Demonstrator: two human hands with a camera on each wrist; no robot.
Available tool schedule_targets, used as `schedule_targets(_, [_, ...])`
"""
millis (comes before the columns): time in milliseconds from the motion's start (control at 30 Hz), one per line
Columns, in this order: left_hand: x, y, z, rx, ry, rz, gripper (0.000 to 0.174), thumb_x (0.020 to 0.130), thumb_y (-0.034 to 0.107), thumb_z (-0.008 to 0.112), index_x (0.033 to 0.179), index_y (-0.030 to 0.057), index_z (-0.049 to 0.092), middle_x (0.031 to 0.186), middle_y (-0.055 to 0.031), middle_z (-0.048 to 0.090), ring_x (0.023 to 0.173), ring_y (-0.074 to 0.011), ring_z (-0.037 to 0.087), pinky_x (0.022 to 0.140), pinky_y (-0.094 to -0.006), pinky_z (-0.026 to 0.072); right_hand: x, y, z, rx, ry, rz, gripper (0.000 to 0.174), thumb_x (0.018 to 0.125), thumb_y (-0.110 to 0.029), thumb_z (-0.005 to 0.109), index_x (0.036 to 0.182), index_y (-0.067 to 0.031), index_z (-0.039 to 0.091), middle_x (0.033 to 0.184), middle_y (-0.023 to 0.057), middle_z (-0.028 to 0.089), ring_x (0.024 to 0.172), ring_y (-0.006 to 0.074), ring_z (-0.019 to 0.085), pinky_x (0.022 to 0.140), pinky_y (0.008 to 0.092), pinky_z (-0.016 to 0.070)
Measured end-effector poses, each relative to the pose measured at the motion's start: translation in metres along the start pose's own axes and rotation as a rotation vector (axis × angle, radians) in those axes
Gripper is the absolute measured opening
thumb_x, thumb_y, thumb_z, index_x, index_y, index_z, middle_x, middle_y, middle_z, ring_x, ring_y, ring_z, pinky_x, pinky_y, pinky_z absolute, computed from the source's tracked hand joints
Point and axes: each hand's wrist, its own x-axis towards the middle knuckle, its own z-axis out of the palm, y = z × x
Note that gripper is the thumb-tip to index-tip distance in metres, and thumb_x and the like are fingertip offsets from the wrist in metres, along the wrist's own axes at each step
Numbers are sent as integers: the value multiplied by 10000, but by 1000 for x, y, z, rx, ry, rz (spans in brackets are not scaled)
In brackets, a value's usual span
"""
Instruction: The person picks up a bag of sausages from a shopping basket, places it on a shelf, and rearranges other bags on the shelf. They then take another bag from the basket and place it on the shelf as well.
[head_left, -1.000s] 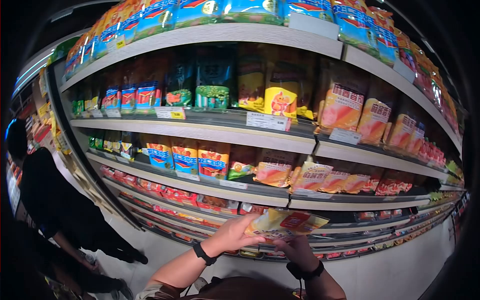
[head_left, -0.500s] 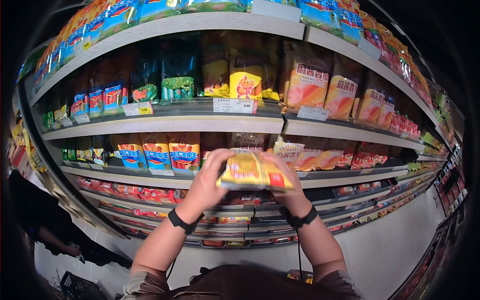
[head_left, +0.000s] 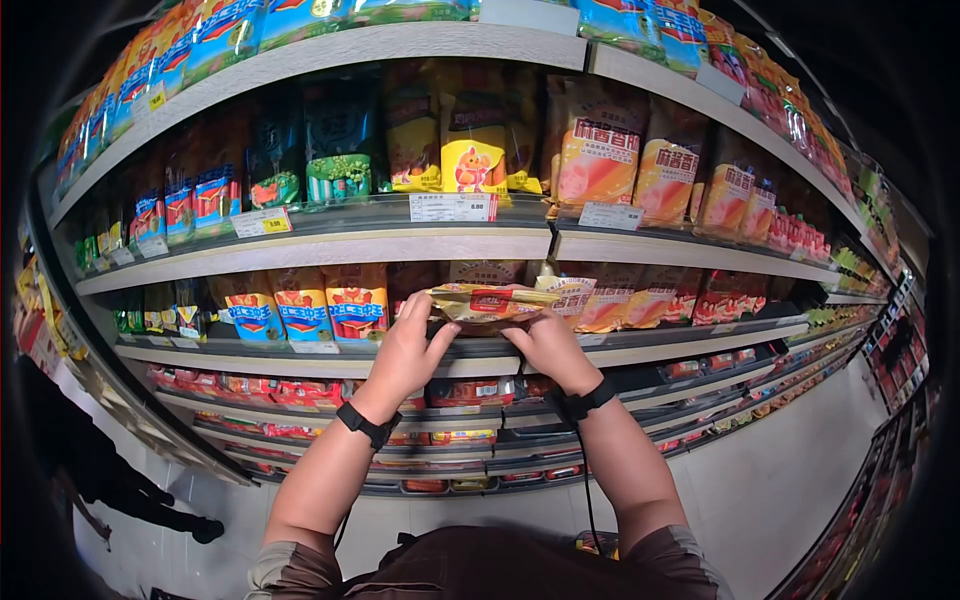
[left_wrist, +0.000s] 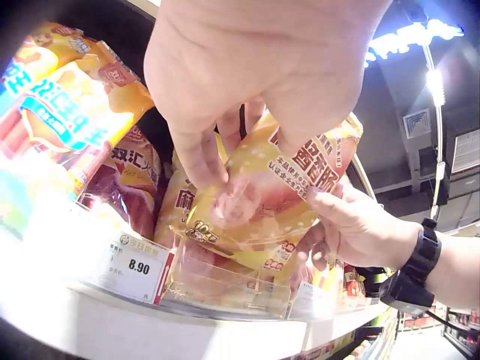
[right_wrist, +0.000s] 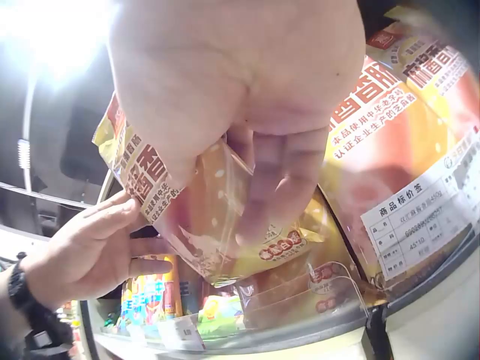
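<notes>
Both hands hold a yellow-and-orange bag of sausages by its two sides, at the front of the middle shelf. My left hand grips its left side, thumb on the near face and fingers behind. On the other side my right hand pinches the bag the same way. In the left wrist view, the bag stands tilted, its lower end close over a clear shelf guard. A similar bag sits just behind it. The right wrist view shows the bag's bottom corner by the shelf front.
Blue-and-orange sausage bags stand left on the same shelf. More orange sausage bags line the right. Above is another stocked shelf with price tags. A person in dark clothes is at the far left.
Both hands have carried the bag up and forward from in front of the lower shelves to the middle shelf. The bag has turned, and the view has shifted rightward along the shelves.
</notes>
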Motion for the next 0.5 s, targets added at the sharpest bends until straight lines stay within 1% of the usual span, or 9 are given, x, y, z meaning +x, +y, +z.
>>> schedule_targets(67, [0,-1,1,19,1,-9,444,885,173,645,1239,-21,460,1185,-187,535,1064,-354,568,879,-391,475,0,2,-2,-25,-54,48,382,865,-202,671,1199,-44,575,1081,142,657,997,341,616,838,358,487])
schedule_targets(133, [0,0,-1,30,-13,-14,446,886,179,645,1234,-29,460,1119,-179,549,987,-315,599,827,-378,489,3,-7,-6,12,-138,166,379,876,-268,666,1129,0,581,873,149,676,835,323,658,729,367,504])
schedule_targets(167, [1,0,-1,30,-10,-15,446,886,179,645,1234,-29,460,1119,-179,549,987,-315,599,827,-378,489,5,-6,-5,11,-140,164,379,876,-268,666,1129,0,581,873,149,676,835,323,658,729,367,504])
schedule_targets(233, [-1,-1,-1,-13,-55,-55,457,883,190,649,1238,-26,459,1079,-165,552,926,-287,613,789,-370,497,4,-1,0,104,-124,270,374,885,-293,660,1038,38,575,760,138,661,703,279,672,642,372,506])
schedule_targets(267, [-1,-4,1,-13,-57,-56,457,883,190,649,1238,-26,459,1079,-165,552,926,-287,613,789,-370,497,3,2,2,104,-123,272,374,885,-293,660,1038,38,575,760,138,661,703,279,672,642,372,506])
schedule_targets(333, [1,-9,6,29,-58,-74,468,888,205,641,1248,-28,453,1083,-166,557,923,-283,621,780,-375,502,6,6,3,54,-140,272,326,906,-234,636,1072,41,578,807,95,675,621,149,635,595,286,485])
schedule_targets(367, [3,-10,7,29,-55,-72,468,888,205,641,1248,-28,453,1083,-166,557,923,-283,621,780,-375,502,7,6,4,51,-139,269,326,906,-234,636,1072,41,578,807,95,675,621,149,635,595,286,485])
schedule_targets(433, [6,-10,9,34,-52,-59,474,902,232,616,1261,-27,446,1100,-173,561,915,-294,629,770,-386,509,8,0,6,118,-72,280,408,892,-307,655,1055,44,525,700,138,641,614,238,649,577,361,489])
schedule_targets(500, [10,-11,10,62,-43,-52,480,907,250,603,1266,-25,444,1113,-177,562,915,-304,630,766,-393,510,10,-4,7,127,-47,284,413,892,-307,656,1070,40,518,684,138,632,589,235,637,561,358,481])
